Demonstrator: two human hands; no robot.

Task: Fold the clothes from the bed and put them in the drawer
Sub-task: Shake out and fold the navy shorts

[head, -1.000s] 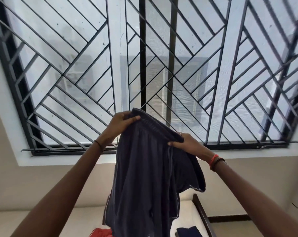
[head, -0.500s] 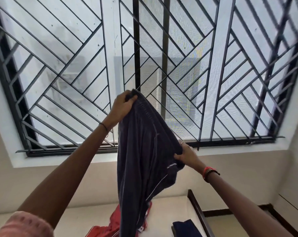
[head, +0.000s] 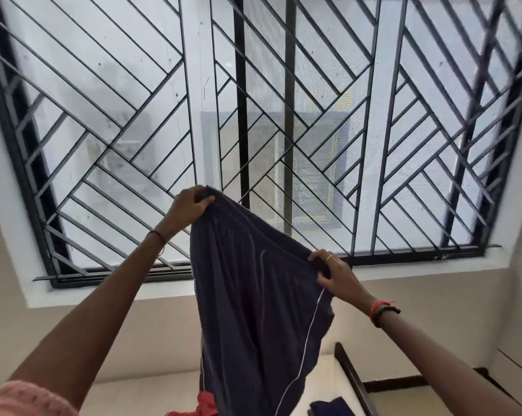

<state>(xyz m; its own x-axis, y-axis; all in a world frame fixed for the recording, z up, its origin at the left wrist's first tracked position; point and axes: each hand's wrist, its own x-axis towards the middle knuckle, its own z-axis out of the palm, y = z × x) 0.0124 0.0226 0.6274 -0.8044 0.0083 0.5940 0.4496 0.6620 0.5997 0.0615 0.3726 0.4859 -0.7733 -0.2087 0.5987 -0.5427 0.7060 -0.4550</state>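
Dark navy trousers (head: 253, 310) with a thin white side stripe hang in the air in front of the window. My left hand (head: 190, 205) grips the waistband at its upper left corner, held high. My right hand (head: 333, 273) grips the waistband's other end, lower and to the right. The waistband is stretched slanting between the two hands, and the legs hang down out of view at the bottom. The drawer is not in view.
Below lies the bed (head: 151, 394) with a light sheet, a red garment (head: 205, 405) and a dark blue garment (head: 331, 408) on it. A dark wooden bed frame (head: 352, 379) runs at the lower right. A barred window (head: 283, 115) fills the wall ahead.
My right hand has moved away from the left, stretching the waistband wider. The left hand has stayed high on its end of the trousers.
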